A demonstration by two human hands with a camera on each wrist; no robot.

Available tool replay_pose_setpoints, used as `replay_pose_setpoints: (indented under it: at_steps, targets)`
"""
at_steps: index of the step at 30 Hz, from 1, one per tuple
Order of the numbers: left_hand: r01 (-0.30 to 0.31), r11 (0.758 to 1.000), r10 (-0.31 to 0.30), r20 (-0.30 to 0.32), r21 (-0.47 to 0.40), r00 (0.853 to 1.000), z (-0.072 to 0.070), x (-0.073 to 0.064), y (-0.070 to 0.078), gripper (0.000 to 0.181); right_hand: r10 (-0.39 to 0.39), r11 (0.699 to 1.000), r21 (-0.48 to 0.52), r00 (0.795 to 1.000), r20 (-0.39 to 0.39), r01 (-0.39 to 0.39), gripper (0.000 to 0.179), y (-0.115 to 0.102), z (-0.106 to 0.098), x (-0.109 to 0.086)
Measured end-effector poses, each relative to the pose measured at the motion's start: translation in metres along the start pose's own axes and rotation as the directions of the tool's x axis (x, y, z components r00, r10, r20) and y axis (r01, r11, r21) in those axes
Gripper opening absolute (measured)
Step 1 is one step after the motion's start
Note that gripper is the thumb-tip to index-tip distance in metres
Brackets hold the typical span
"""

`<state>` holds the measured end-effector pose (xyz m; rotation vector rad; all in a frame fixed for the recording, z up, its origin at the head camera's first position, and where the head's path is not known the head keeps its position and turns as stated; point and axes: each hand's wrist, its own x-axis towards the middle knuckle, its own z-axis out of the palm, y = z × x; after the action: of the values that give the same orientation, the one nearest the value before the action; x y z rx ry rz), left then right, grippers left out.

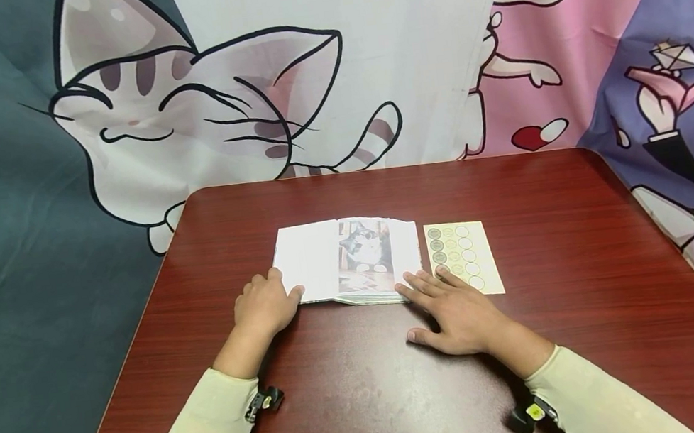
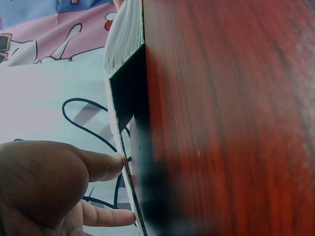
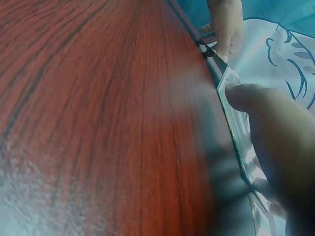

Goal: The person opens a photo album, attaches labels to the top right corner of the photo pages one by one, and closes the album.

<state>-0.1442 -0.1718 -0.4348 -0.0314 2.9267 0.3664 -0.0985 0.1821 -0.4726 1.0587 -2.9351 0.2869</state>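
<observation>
Book point(image 1: 309, 264) of thick white pages, opened to a printed cat picture point(image 1: 364, 252), lies on the glossy, streaked reddish table point(image 1: 353, 380) beside a thin yellow sheet point(image 1: 468, 249) of printed circles. Its left edge sits under the uncurled fingers of the left hand point(image 1: 267, 302); its near right corner meets the spread, flat right hand point(image 1: 461, 314).

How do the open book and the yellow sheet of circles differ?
Size: the open book is wider than the yellow sheet of circles.
Thickness: the book has many pages; the sheet looks thin.
Look: the book shows a cat picture on white; the sheet carries columns of circles.
Shared: both lie on the red-brown table.
</observation>
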Motion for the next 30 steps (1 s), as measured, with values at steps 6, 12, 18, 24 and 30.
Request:
replay_pose_setpoints:
  at_steps: [6,12,18,24,30]
  targets:
    - [-0.006,1.000,0.006,-0.003,0.013,1.000,0.000,-0.002,0.001,0.062,-0.014,1.000,-0.017,1.000,-0.012,0.014,0.082,-0.001,0.001,-0.002]
    - [-0.013,1.000,0.013,-0.011,0.023,1.000,0.000,-0.003,0.002,0.059,-0.028,0.999,-0.024,0.999,-0.039,0.027,0.083,-0.001,0.000,-0.003]
    - [-0.016,1.000,0.017,-0.036,0.020,0.999,-0.001,-0.003,0.004,0.058,-0.022,0.999,-0.026,0.999,-0.041,0.021,0.082,0.001,0.000,-0.004]
    - [-0.054,0.998,0.052,-0.102,-0.019,0.993,-0.004,-0.005,0.012,0.055,-0.002,1.000,-0.028,0.999,-0.043,0.001,0.081,0.002,0.000,-0.006]
    - [-0.165,0.981,0.146,-0.164,-0.104,0.976,-0.004,-0.010,0.027,0.045,0.010,0.999,-0.032,0.997,-0.079,-0.012,0.077,0.006,0.000,-0.008]
